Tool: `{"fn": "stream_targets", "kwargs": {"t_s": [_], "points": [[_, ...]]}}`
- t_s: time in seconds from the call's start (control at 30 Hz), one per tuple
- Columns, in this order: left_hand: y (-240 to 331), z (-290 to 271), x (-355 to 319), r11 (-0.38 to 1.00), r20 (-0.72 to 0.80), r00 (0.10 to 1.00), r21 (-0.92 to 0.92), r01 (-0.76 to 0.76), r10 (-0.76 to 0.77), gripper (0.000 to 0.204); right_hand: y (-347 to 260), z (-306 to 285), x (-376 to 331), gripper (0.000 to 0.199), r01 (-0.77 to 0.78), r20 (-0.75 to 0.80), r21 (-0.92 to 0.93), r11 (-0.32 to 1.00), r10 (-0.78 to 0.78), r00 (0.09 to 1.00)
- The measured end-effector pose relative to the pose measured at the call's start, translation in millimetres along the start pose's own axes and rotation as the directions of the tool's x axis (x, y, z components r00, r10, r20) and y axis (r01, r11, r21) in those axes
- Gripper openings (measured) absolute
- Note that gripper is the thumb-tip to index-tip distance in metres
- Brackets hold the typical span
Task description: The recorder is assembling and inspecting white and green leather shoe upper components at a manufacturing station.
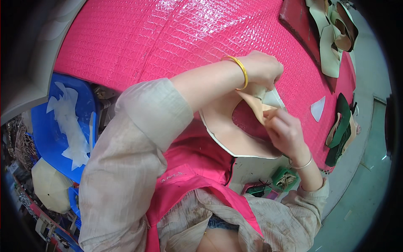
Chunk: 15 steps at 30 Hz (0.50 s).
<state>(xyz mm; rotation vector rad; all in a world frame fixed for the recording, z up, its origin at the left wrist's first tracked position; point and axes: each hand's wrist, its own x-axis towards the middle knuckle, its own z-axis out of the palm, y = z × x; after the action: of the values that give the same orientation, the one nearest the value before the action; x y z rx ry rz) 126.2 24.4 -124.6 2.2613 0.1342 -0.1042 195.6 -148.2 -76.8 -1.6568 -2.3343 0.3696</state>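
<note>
A beige-lined shoe upper with white edges lies over the near edge of the pink table, curved round a gap where the pink surface shows. My left hand reaches across to its far side, fingers curled closed on the upper's beige and white edge; the fingertips are partly hidden. Below and to the right, my right hand pinches a folded beige lining flap of the same upper between thumb and fingers. A white triangular scrap rests on the table right of my hands.
The pink textured table cover stretches ahead. Pale uppers lie on a dark red board at far right; green uppers sit on the right edge. A blue tub with white scraps stands left. A small green basket is below the table.
</note>
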Motion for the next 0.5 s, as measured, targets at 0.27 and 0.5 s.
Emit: {"fn": "stream_targets", "kwargs": {"t_s": [0.27,0.5], "points": [[-17,-6,-11,0.999,-0.12,0.993,0.032,0.006,-0.002,0.022,15,1,28,0.01,-0.112,0.135,0.144,0.983,0.092,0.987],[8,-12,-34,0.98,-0.739,0.649,0.193,-0.052,0.18,0.008,4,4,54,0.029,-0.437,0.156,0.381,0.815,0.409,0.899]]}}
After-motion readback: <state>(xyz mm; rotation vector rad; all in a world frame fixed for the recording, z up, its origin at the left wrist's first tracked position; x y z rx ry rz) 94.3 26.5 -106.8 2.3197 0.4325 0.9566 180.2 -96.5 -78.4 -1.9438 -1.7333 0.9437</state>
